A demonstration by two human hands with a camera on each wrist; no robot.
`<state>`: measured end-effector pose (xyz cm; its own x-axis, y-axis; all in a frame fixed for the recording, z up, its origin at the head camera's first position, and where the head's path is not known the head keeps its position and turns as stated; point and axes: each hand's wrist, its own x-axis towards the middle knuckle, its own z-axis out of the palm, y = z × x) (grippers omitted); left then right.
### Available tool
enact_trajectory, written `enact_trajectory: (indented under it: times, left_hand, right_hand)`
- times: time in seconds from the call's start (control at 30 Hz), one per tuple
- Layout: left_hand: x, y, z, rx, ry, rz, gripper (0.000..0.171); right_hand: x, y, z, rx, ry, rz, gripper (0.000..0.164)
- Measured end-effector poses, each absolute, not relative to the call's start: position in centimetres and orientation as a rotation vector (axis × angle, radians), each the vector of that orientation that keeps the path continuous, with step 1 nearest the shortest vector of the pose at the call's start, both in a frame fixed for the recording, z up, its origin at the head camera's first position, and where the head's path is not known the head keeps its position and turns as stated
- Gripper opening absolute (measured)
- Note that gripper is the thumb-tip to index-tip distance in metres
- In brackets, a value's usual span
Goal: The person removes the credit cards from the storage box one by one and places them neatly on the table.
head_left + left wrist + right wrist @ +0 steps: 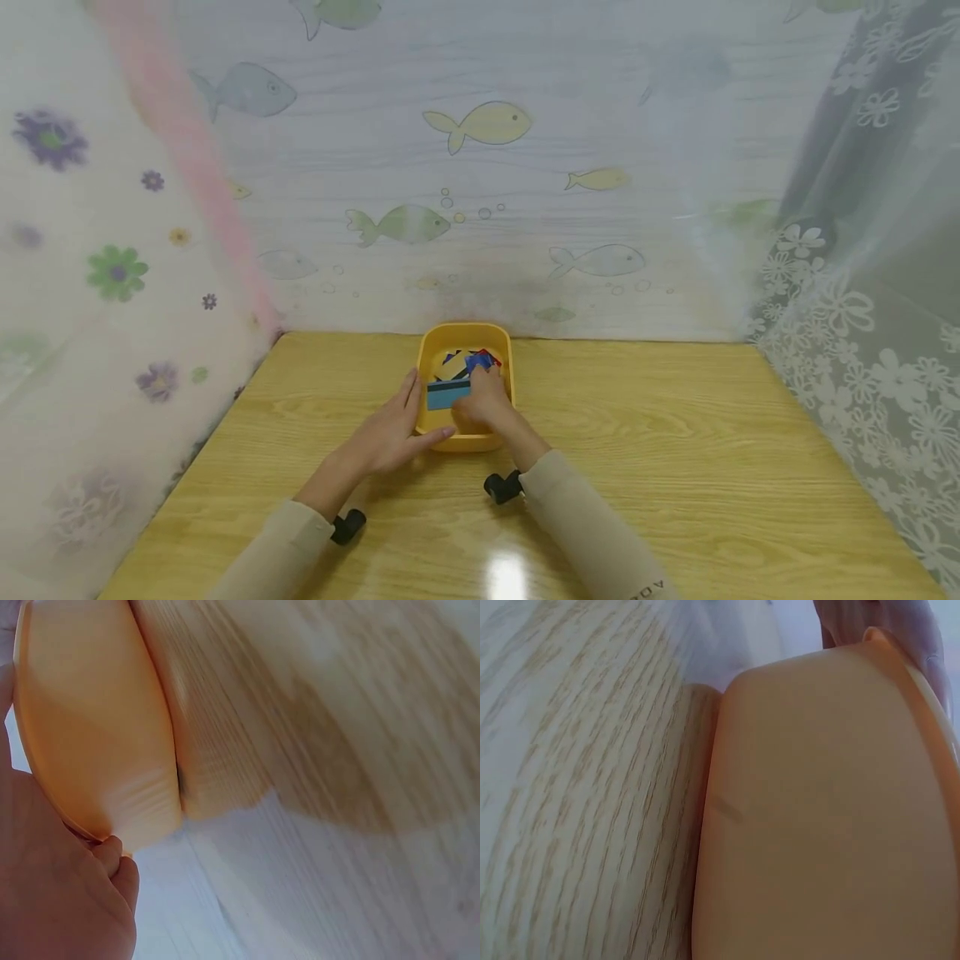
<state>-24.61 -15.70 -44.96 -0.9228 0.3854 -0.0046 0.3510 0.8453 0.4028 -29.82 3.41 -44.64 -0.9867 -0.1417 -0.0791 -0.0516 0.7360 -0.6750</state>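
Note:
A yellow plastic bin [463,443] stands on the wooden table against the back curtain. In it lies a loose pile of cards, among them a cream card [453,367] and a dark blue card [477,360]. My right hand [487,400] reaches into the bin and pinches the right end of a light blue card with a dark stripe [444,397]; its fingertips are partly hidden. My left hand [386,433] holds the bin at its left front corner, fingers along the left side and thumb over the front rim. In the left wrist view, curled fingers [112,862] meet the bin wall.
The wooden table [675,433] spreads to both sides of the bin. A fish-print curtain [487,183] hangs right behind it, a flower-print one [112,350] at the left and a lace one [885,367] at the right. Black wrist cameras sit below both hands.

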Motion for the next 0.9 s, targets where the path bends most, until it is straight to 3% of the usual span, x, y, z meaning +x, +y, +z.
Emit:
enact_trajectory:
  times: [0.9]
  left_hand:
    - [-24.94,-15.86,-45.07,0.613,2.927,0.581,0.107]
  right_hand:
    - [-30.34,2.52,-44.90,-0.084,2.901,-0.908,0.076]
